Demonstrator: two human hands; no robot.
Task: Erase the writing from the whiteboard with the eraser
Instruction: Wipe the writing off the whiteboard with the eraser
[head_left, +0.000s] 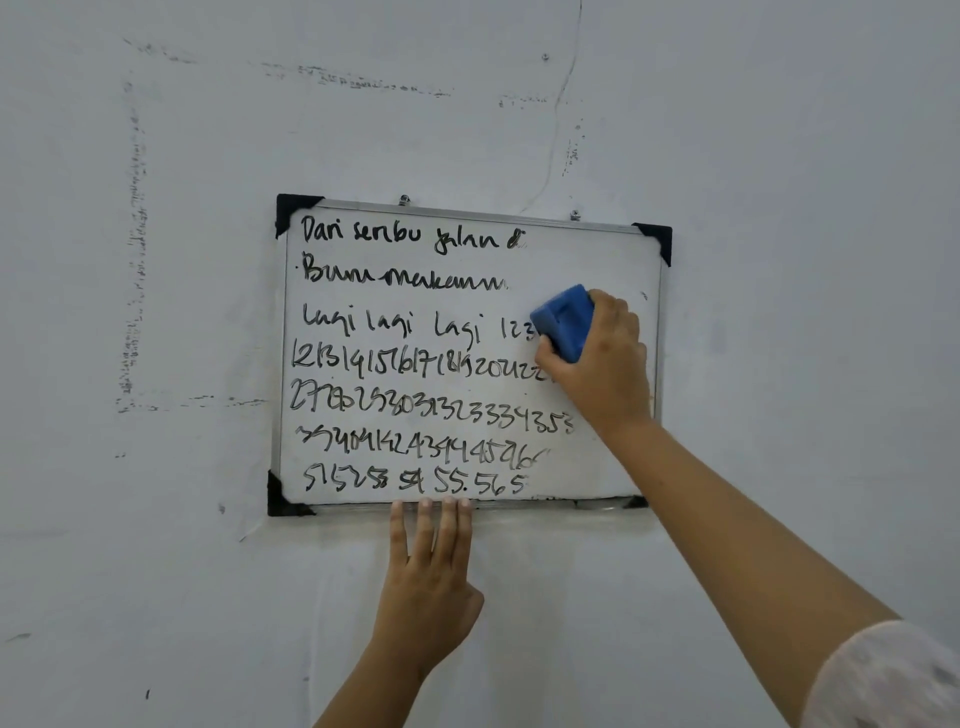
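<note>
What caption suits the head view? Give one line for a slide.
Right hand wipes a blue eraser across a half-cleared whiteboard while the left hand steadies its bottom edge.

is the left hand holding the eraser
No, the right hand grips the blue eraser; the left hand rests flat under the whiteboard.

Right arm: bare forearm extends from the lower right up and to the left, with a pale sleeve (883, 675) at the elbow.
Right hand (602, 358): raised, back toward the camera, fingers and thumb curled in a grip around the blue eraser (563, 319), holding it against the whiteboard (597, 467).
Left arm: forearm rises from the bottom edge, near centre.
Left hand (428, 587): flat, palm to the wall, fingers straight and close together, pointing up; fingertips (426, 506) touch the board's lower frame; thumb spread to the right.
</note>
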